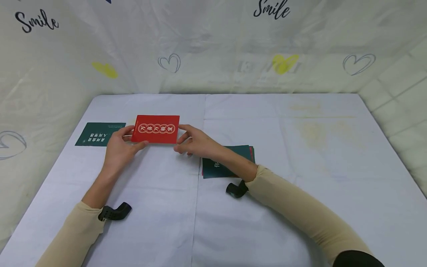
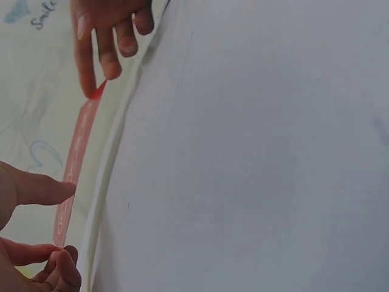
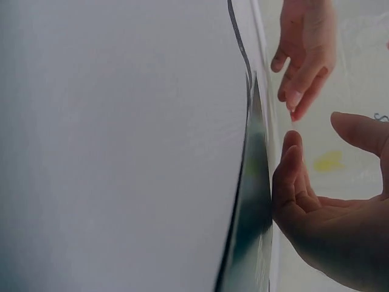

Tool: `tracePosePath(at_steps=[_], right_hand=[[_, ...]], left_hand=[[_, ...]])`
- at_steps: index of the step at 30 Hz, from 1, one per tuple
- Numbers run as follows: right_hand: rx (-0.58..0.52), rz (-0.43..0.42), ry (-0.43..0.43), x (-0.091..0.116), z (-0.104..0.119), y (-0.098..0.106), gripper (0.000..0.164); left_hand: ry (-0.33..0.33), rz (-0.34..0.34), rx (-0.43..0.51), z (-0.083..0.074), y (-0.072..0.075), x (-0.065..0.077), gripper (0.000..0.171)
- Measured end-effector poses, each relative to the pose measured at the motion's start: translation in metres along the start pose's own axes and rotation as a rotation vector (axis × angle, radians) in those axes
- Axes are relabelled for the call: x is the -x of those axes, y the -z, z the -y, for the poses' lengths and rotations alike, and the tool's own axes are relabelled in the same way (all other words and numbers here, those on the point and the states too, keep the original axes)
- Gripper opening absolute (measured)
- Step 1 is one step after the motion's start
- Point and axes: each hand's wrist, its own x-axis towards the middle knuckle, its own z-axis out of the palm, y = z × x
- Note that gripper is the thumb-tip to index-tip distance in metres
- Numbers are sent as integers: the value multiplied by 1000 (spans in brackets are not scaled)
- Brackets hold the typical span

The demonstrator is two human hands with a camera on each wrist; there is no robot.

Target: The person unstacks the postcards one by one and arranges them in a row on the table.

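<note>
A red card (image 1: 155, 129) with a row of white circled characters is held up just above the table in the head view. My left hand (image 1: 121, 150) grips its left end, with the thumb at the lower edge and fingers behind. At the card's right edge is my right hand (image 1: 197, 142), its fingertips right at the side and corner. The right wrist view shows the right thumb (image 3: 360, 131) spread well apart from the fingers. Beside the left fingers lies a dark green card (image 1: 100, 134) with white print. A stack of green cards (image 1: 217, 170) sits partly beneath the right forearm.
Red edges show between the stacked green cards. A white cloth (image 1: 300, 218) with creases covers the table. Behind it hangs a pale printed curtain (image 1: 213, 40), and a similar one runs along the left. Black wrist cameras (image 1: 116, 212) stick out from both sleeves.
</note>
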Motion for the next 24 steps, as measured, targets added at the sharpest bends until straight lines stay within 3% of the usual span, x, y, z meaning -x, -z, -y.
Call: tracePosePath(at_steps=[14, 24], right_hand=[[31, 0, -25, -10, 6, -11, 82], [36, 0, -14, -16, 9, -15, 80]], left_hand=[[-32, -36, -49, 10, 7, -2, 77], [12, -6, -85, 13, 15, -2, 80]])
